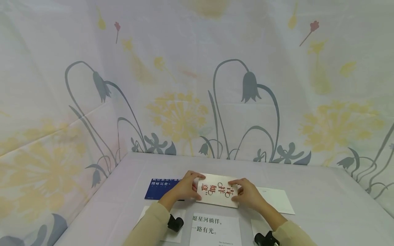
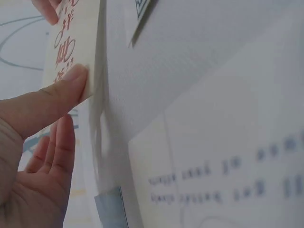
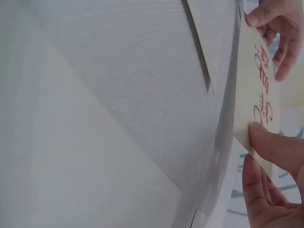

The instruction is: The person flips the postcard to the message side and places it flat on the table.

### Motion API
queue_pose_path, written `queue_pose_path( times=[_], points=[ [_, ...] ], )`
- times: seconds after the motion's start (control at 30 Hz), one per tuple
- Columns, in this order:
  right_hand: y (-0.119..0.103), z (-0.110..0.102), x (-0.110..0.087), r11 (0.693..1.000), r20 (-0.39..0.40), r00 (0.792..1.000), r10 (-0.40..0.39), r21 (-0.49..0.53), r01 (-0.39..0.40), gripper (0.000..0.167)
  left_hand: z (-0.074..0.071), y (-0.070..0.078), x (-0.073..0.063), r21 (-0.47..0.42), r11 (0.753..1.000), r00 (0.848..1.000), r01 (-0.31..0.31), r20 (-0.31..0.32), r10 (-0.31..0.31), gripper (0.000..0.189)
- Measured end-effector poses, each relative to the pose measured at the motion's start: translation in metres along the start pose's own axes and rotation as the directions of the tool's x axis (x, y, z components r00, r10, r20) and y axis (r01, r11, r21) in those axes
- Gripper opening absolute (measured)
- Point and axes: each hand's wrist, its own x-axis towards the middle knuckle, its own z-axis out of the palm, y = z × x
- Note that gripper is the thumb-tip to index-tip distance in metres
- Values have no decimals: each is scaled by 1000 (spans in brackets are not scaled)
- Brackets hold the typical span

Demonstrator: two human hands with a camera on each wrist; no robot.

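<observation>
Already lifted off the tabletop (image 1: 323, 191): cream card (image 1: 219, 194) pinched at both ends, left hand (image 1: 184, 188) and right hand (image 1: 250, 194); not yet set down.

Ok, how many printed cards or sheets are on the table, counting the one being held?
5: the red-lettered card gripped by both hands, a blue card at left, a white envelope at right, a black-lettered sheet in front, another sheet under the left wrist. More may be hidden.

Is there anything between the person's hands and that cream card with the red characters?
Nothing visible. The left hand and the right hand already pinch the opposite ends of the cream card, thumbs and fingers directly on it. The blue booklet and the white sheet lie off to either side.
</observation>
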Motion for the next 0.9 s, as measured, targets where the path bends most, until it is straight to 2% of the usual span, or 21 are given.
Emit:
queue_pose_path(
  times=[0.1, 0.2, 0.37, 0.53, 0.7, 0.9],
  points=[
    [2, -3, -2, 999, -42, 999, -32, 35, 34, 46, 0, 1, -1, -29, 999, 999, -23, -45, 21, 66],
    [3, -6, -3, 996, -76, 997, -31, 82, 37, 45, 0, 2, -1, -73, 996, 996, -42, -83, 36, 62],
    [5, -9, -3, 977, -96, 995, 11, 214, 10, 47, -1, 6, -3, -153, 986, 990, -65, -131, 45, 52],
    [5, -11, -4, 941, -76, 994, 74, 335, -45, 52, -4, 9, -8, -260, 961, 983, -88, -176, 42, 37],
    [5, -10, -4, 924, -79, 991, 104, 376, -67, 57, -4, 9, -10, -323, 942, 980, -95, -199, 30, 31],
    [1, -11, -4, 930, -108, 988, 111, 361, -65, 51, -3, 13, -13, -385, 920, 975, -77, -222, -11, 27]
  ],
)
